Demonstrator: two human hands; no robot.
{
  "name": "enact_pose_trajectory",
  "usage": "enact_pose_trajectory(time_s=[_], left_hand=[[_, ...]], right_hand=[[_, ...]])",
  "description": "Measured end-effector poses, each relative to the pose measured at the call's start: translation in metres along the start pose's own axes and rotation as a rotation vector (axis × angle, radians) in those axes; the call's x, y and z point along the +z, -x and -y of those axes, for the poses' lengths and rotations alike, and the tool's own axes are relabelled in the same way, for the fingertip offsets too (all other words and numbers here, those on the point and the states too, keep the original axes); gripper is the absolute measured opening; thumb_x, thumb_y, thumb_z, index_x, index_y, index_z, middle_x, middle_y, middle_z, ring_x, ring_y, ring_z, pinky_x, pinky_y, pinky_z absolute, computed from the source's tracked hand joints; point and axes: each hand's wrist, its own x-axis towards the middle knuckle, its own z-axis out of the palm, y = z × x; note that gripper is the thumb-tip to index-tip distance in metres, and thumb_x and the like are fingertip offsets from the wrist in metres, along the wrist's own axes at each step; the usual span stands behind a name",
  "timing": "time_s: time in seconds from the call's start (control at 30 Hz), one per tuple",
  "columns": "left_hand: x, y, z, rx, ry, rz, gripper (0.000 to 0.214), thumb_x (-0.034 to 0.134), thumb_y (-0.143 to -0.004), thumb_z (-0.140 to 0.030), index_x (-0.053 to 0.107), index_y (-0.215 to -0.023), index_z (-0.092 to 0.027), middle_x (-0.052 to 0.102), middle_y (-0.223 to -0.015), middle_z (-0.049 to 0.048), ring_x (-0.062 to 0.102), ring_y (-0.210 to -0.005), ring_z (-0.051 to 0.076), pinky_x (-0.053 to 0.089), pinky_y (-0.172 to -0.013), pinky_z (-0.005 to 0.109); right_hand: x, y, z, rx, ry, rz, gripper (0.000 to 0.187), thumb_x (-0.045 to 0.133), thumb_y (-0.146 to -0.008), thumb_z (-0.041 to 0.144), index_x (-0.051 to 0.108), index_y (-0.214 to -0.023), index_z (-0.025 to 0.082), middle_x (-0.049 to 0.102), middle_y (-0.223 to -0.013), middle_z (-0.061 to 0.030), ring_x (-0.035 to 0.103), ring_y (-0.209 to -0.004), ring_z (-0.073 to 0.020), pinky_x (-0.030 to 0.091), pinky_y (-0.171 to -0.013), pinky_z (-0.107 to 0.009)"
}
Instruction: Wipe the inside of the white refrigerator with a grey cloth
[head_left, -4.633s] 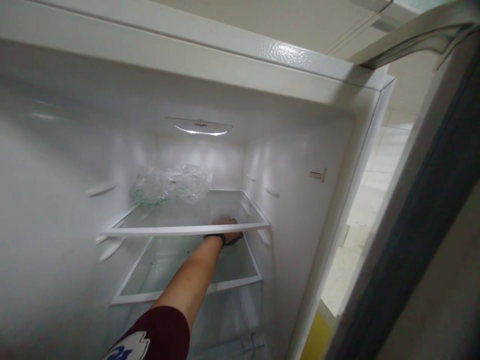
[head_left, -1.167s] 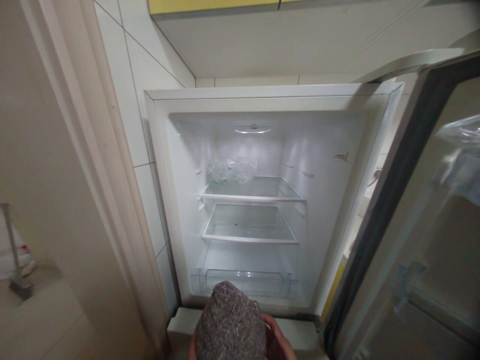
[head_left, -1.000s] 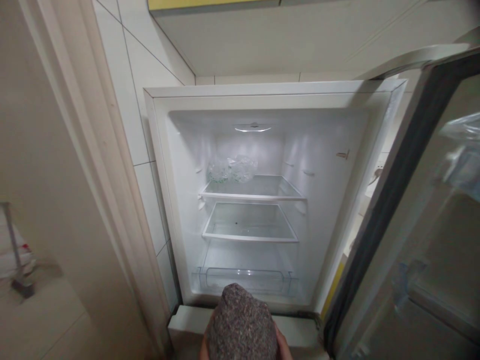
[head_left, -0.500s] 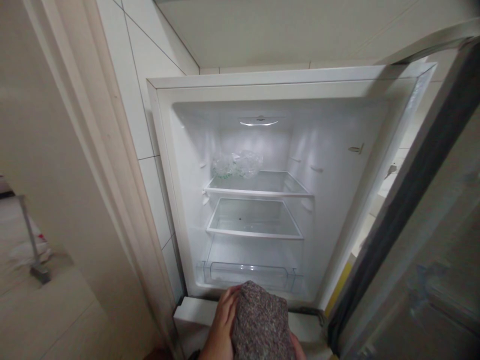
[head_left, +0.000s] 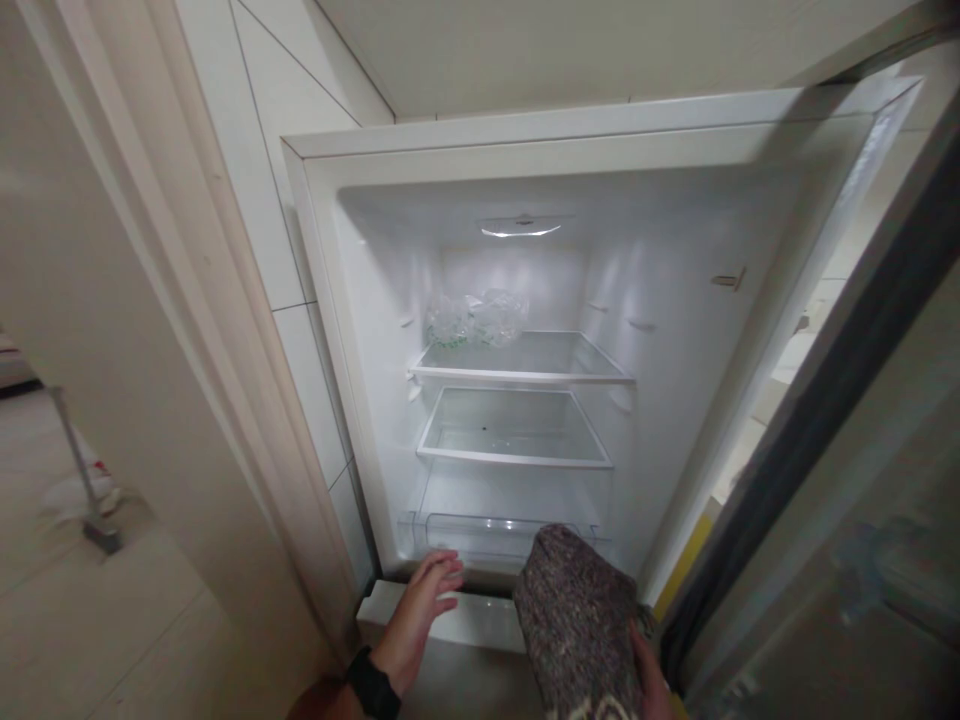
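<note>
My right hand (head_left: 651, 668) grips the right side of a bundle of speckled brown, cloth-like material (head_left: 574, 610), with a pale pattern at its lower end. Most of that hand is hidden behind the bundle. To the left, my left hand (head_left: 429, 600) is empty, its fingers stretched out and apart from the bundle. A black band (head_left: 373, 684) circles the left wrist. Both hands are low in front of the open fridge (head_left: 690, 230). Inside, a crumpled clear plastic bag (head_left: 480, 318) lies on the upper glass shelf (head_left: 555, 352).
Below a second glass shelf (head_left: 517, 425) sits a clear drawer (head_left: 487, 535). The fridge door (head_left: 862, 560) stands open on the right. A pale door frame (head_left: 217, 300) rises close on the left. Beyond it, a grey-headed tool (head_left: 101, 538) rests on the floor.
My left hand has let go of the bundle and moved left. The bundle has shifted right and tilted in my right hand. The view has moved slightly.
</note>
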Motion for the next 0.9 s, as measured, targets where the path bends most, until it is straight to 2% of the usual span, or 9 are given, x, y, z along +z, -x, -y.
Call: enact_pose_trajectory(time_s=[0.1,0.2,0.3,0.37,0.47,0.57,0.7,0.8,0.9], left_hand=[[-0.010,-0.001,-0.005,-0.064,0.098,-0.053,0.053,0.050,-0.090,-0.055,0.058,-0.127,-0.019,0.062,-0.141,0.0161,0.066,-0.121,0.026,0.048,-0.102,0.039],[-0.016,0.001,-0.003,-0.072,0.118,-0.060,0.051,0.052,-0.091,-0.054,0.060,-0.127,-0.018,0.063,-0.140,0.0164,0.067,-0.119,0.025,0.049,-0.101,0.038],[-0.019,0.003,0.005,-0.079,0.126,-0.048,0.049,0.055,-0.090,-0.053,0.061,-0.124,-0.018,0.064,-0.139,0.0161,0.067,-0.118,0.025,0.050,-0.099,0.038],[-0.021,0.003,0.012,-0.110,0.172,-0.034,0.048,0.057,-0.090,-0.052,0.060,-0.124,-0.018,0.064,-0.139,0.0155,0.068,-0.117,0.025,0.050,-0.098,0.037],[-0.026,0.000,0.020,-0.138,0.236,-0.043,0.047,0.056,-0.091,-0.050,0.060,-0.125,-0.018,0.065,-0.139,0.0146,0.068,-0.116,0.024,0.049,-0.097,0.035],[-0.032,0.000,0.023,-0.133,0.245,-0.075,0.048,0.056,-0.091,-0.052,0.060,-0.126,-0.019,0.065,-0.140,0.0136,0.066,-0.118,0.025,0.048,-0.099,0.035],[-0.037,0.006,0.026,-0.136,0.223,-0.093,0.053,0.057,-0.088,-0.055,0.061,-0.126,-0.019,0.065,-0.139,0.0140,0.065,-0.121,0.027,0.047,-0.099,0.037],[-0.036,0.013,0.029,-0.112,0.138,-0.104,0.056,0.056,-0.085,-0.060,0.062,-0.122,-0.018,0.066,-0.136,0.0147,0.065,-0.120,0.028,0.048,-0.097,0.037],[-0.035,0.016,0.030,-0.072,-0.018,-0.069,0.051,0.058,-0.082,-0.059,0.063,-0.113,-0.019,0.070,-0.126,0.0137,0.067,-0.112,0.027,0.048,-0.089,0.035]], right_hand=[[0.036,-0.010,0.019,-0.053,0.080,-0.042,0.057,0.069,-0.072,0.063,0.071,-0.115,0.025,0.072,-0.124,-0.0098,0.059,-0.130,-0.0391,0.045,-0.115,-0.058],[0.063,-0.026,0.038,-0.403,0.351,0.013,0.054,0.074,-0.072,0.051,0.070,-0.116,0.020,0.067,-0.127,-0.0128,0.058,-0.128,-0.0371,0.039,-0.117,-0.056],[0.085,-0.040,0.057,-0.719,0.735,0.171,0.046,0.066,-0.080,0.038,0.070,-0.123,0.023,0.061,-0.132,-0.0120,0.061,-0.119,-0.0325,0.049,-0.101,-0.046],[0.104,-0.046,0.065,-0.771,0.941,0.282,0.048,0.061,-0.083,0.032,0.067,-0.131,0.025,0.058,-0.137,-0.0118,0.062,-0.117,-0.0315,0.050,-0.094,-0.041],[0.138,-0.051,0.064,-0.835,1.135,0.476,0.049,0.061,-0.082,0.027,0.065,-0.131,0.029,0.058,-0.134,-0.0106,0.059,-0.116,-0.0309,0.046,-0.097,-0.041],[0.174,-0.051,0.049,-0.887,1.179,0.600,0.056,0.070,-0.076,0.028,0.063,-0.131,0.034,0.059,-0.130,-0.0092,0.055,-0.114,-0.0289,0.044,-0.098,-0.041],[0.214,-0.047,0.030,-0.946,1.161,0.691,0.061,0.073,-0.077,0.031,0.058,-0.135,0.039,0.055,-0.140,-0.0077,0.053,-0.117,-0.0291,0.042,-0.100,-0.043],[0.229,-0.044,0.027,-0.946,1.165,0.721,0.065,0.075,-0.076,0.032,0.056,-0.137,0.040,0.052,-0.146,-0.0081,0.052,-0.121,-0.0310,0.041,-0.101,-0.045],[0.219,-0.047,0.027,-0.900,1.134,0.684,0.063,0.074,-0.076,0.028,0.058,-0.136,0.038,0.055,-0.143,-0.0085,0.054,-0.120,-0.0305,0.043,-0.101,-0.042]])
